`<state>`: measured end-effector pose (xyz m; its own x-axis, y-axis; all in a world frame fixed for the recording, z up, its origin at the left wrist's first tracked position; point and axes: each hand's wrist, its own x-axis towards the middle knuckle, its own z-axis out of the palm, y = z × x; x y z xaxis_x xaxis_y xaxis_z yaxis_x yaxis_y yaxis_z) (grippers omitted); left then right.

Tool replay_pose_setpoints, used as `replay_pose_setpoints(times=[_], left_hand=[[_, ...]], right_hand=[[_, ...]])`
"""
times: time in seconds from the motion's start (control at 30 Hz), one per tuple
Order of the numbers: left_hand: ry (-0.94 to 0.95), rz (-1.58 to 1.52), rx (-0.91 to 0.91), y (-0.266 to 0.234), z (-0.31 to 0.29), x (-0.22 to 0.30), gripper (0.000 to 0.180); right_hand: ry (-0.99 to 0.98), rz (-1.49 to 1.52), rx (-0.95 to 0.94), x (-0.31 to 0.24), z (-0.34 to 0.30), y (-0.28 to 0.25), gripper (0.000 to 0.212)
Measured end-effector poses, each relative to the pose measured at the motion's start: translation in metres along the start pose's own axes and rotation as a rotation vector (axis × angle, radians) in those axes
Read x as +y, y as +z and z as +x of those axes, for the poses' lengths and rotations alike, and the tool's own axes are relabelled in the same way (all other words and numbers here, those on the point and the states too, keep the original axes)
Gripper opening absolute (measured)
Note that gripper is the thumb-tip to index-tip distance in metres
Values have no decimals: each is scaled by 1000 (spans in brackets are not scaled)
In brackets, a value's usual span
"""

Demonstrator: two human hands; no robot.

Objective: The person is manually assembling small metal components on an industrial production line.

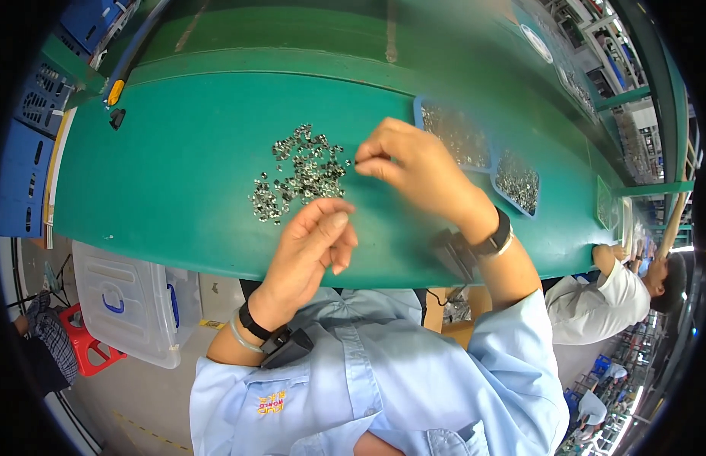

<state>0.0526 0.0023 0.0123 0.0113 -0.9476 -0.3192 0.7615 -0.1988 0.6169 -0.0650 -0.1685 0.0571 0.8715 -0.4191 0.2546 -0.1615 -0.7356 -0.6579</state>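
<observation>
Fingers pinched together, any held part unclear, your right hand [420, 163] hovers beside small metal parts [311, 176] on a green tabletop [163, 197]; your left hand [301, 245] curls loosely nearby.

Parts [311, 176] on table [170, 175], trays [418, 114] to right, seemingly touching

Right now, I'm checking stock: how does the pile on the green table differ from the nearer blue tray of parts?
The pile spreads loose on the table; the nearer tray keeps its parts inside a blue rim. The pile has a ragged outline with strays; the tray has a smooth edge. The pile lies left of the right hand; the tray lies right of it. Both show many small, shiny pieces.
</observation>
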Motion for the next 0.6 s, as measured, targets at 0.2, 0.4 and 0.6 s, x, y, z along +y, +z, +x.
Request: replay_pose_setpoints(times=[0.2,0.4,0.6], left_hand=[[14,86,-2,24,6,-5,21],[-51,1,-60,27,8,-22,21],[-32,-34,-70,31,6,-28,20]], right_hand=[[-49,50,-49,-21,-52,-9,14],[-24,62,121,-17,-82,5,15],[-67,94,290,-16,-93,20,13]])
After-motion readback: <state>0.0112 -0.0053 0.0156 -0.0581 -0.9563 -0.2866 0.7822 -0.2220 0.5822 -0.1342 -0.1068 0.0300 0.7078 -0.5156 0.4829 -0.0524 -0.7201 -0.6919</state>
